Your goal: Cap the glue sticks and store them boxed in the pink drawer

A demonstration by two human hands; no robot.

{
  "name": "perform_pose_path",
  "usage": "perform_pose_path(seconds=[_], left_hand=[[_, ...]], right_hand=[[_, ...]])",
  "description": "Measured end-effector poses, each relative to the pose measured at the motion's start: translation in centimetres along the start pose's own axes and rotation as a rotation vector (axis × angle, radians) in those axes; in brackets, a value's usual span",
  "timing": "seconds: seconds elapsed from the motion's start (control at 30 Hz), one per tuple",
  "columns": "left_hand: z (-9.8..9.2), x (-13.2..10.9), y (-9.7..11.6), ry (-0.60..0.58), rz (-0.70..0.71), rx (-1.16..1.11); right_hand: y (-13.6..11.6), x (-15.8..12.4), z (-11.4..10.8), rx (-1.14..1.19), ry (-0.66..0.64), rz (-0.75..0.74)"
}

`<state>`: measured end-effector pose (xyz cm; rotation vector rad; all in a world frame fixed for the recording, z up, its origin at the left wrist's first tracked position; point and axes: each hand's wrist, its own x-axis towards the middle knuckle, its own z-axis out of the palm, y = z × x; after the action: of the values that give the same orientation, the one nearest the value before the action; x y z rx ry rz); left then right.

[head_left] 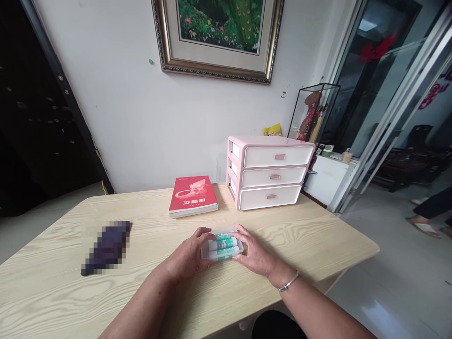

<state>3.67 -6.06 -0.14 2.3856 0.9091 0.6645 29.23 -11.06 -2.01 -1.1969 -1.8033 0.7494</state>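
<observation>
A small clear plastic box point(208, 254) with several white and green tubes point(224, 244) lying in it is between my hands, near the front of the table. My left hand point(192, 252) is closed round its left end, thumb and fingers on the sides. At the other end my right hand point(254, 252) grips the box, fingertips over the top edge and thumb at the near side. The tubes look like glue sticks, though their print is too small to read. Whether the box rests on the table or is slightly lifted, I cannot tell.
Behind the box lies a stack of red-covered books point(193, 195) on the wooden table point(289, 245). A pink and white three-drawer cabinet point(271, 174) stands at the back right, its drawers closed. To the left is a dark, pixelated object point(108, 247). A person's feet point(425, 226) show far right.
</observation>
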Motion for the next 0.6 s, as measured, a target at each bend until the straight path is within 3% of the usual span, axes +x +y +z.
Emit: perform_pose_path(seconds=[0.17, 0.3, 0.37, 0.47, 0.53, 0.6], left_hand=[[-0.1, -0.1, 0.2, 0.005, 0.026, -0.043], [0.8, -0.1, -0.3, 0.065, 0.022, -0.025], [1.3, 0.0, -0.6, 0.093, 0.002, 0.010], [1.7, 0.2, -0.6, 0.089, -0.048, 0.059], [1.7, 0.2, -0.3, 0.072, -0.052, 0.080], [1.6, 0.2, 0.0, 0.069, -0.049, 0.093]], right_hand=[[-0.1, -0.2, -0.4, -0.070, -0.060, 0.013], [0.3, -0.2, -0.6, 0.078, -0.073, 0.019], [1.1, 0.6, -1.0, 0.281, 0.043, 0.063], [3.1, 2.8, -2.7, 0.566, 0.398, 0.255], [4.6, 4.4, -4.5, 0.667, 0.626, 0.371], [6.0, 6.0, -6.5, 0.714, 0.732, 0.433]])
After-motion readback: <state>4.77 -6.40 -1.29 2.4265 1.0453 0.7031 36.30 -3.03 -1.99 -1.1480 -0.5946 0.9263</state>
